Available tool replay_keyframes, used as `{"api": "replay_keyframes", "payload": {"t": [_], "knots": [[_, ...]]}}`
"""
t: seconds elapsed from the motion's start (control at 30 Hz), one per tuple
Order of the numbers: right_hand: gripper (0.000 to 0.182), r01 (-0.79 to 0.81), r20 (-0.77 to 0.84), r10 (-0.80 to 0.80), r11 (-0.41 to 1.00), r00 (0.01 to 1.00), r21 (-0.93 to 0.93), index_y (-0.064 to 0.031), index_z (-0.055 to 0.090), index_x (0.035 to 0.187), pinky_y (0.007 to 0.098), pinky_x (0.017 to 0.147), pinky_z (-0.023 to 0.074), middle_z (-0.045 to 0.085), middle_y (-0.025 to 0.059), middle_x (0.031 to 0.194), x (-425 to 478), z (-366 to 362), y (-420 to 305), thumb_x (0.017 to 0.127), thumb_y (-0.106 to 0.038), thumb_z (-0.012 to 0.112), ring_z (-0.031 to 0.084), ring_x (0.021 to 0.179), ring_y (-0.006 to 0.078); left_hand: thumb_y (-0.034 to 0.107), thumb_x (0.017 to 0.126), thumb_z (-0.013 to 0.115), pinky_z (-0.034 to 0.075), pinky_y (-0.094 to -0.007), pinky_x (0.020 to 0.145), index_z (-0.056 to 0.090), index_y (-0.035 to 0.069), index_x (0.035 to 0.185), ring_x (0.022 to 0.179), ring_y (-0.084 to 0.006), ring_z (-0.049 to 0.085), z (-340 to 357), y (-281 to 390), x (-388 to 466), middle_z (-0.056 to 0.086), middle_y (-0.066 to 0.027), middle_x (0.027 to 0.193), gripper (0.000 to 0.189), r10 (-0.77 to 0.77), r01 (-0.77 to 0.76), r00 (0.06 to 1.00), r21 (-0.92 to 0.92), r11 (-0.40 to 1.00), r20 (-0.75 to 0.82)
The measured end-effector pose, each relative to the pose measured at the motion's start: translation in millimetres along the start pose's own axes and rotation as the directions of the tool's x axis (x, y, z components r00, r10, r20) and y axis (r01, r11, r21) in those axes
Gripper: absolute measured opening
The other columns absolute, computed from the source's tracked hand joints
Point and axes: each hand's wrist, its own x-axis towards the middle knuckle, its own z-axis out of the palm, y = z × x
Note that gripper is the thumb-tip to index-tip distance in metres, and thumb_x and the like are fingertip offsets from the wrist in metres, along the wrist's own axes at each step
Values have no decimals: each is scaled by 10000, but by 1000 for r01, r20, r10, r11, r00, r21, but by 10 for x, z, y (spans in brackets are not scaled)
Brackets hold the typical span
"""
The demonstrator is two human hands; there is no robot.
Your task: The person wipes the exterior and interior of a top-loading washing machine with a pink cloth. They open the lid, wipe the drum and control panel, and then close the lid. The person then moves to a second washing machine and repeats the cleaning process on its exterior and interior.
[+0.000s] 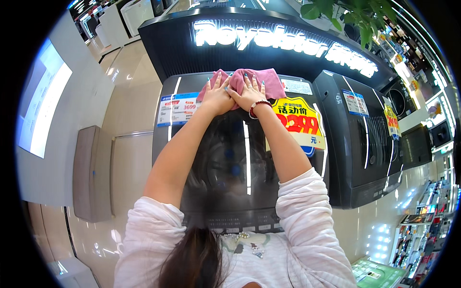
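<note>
A pink cloth [256, 80] lies folded and bunched on the rear of the lid of a dark top-loading washing machine [230, 144]. My left hand [218, 94] presses on the cloth's left part, fingers spread. Beside it, thumbs close together, my right hand [251, 94] bears down on the cloth's right part; a red bead bracelet [253, 111] circles that wrist. A white and blue price card [176, 109] is on the lid left of my hands. To the right are a yellow price sign [299, 120] and a white label [296, 86].
Behind the machine rises a black display panel [169, 46] with lit lettering. A second dark washing machine [345, 144] stands close on the right. Green leaves [354, 16] hang over the panel's right end. At left are a beige bench-like block [86, 172] and a white wall [68, 108].
</note>
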Motion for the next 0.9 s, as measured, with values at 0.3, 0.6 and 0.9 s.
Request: {"api": "replay_keyframes", "payload": {"t": [0.3, 0.6, 0.9], "knots": [[821, 110, -60, -112, 993, 992, -29, -132, 213, 1421, 452, 1088, -56, 126, 113, 1487, -1020, 163, -192, 812, -679, 282, 8, 1383, 281, 409, 880, 360, 66, -498, 1090, 267, 116, 1399, 1376, -306, 68, 311, 193, -969, 215, -74, 1468, 603, 10, -16, 986, -37, 999, -164], [871, 216, -87, -223, 973, 971, -80, -84, 137, 1428, 463, 1090, -24, 121, 126, 1486, -1814, 371, -310, 814, -674, 321, 1, 1381, 293, 362, 846, 425, 109, -535, 1074, 328, 88, 1365, 1360, -327, 128, 525, 387, -1842, 266, -104, 1436, 595, 53, -83, 927, -65, 994, -371], [865, 330, -112, -337, 941, 935, -79, -23, 225, 1394, 519, 1074, -9, 172, 151, 1468, -2806, 596, -281, 807, -635, 401, 54, 1373, 328, 306, 823, 487, 144, -569, 1041, 360, 12, 1327, 1347, -347, 161, 551, 794, -3076, 310, -141, 1403, 597, -67, 14, 916, -138, 990, -395]]}}
